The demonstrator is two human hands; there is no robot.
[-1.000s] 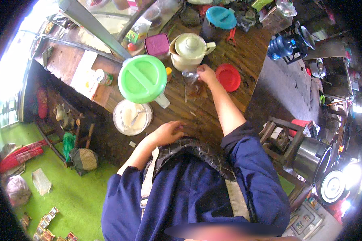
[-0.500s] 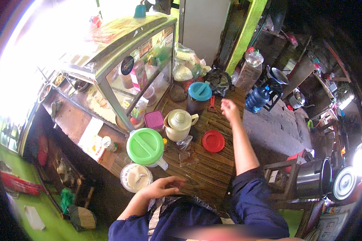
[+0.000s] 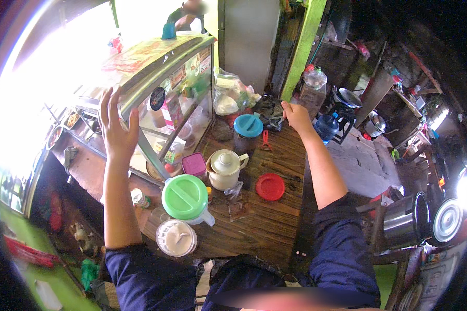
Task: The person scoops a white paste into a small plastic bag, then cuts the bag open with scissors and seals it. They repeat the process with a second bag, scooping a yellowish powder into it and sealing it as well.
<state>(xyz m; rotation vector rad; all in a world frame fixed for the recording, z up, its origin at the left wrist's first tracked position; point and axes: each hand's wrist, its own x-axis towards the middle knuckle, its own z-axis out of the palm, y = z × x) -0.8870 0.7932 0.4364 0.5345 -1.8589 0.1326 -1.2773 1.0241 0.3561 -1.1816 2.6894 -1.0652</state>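
My left hand (image 3: 118,124) is raised with its fingers spread, beside the front corner of a glass display case (image 3: 136,111); whether it touches the frame I cannot tell. Over the far right edge of the wooden table, my right hand (image 3: 297,116) is closed, near a crumpled black plastic bag (image 3: 270,107). Anything inside its fingers is hidden. Left of that hand stand a blue-lidded pitcher (image 3: 248,126) and a red-handled peeler (image 3: 265,140). A cream jug (image 3: 224,168), a red round lid or dish (image 3: 270,186) and a green-lidded pitcher (image 3: 185,197) sit between my arms.
A clear tub with pale contents (image 3: 176,238) is at the near table edge. A purple box (image 3: 193,164) lies by the case. Beyond the table's right side are a blue water bottle (image 3: 326,127) and a large metal pot (image 3: 406,222). A person (image 3: 189,20) is behind the case.
My left hand has risen from the near table edge to the display case, its fingers spreading. My right hand has moved slightly farther away and closed. A person now shows behind the case.
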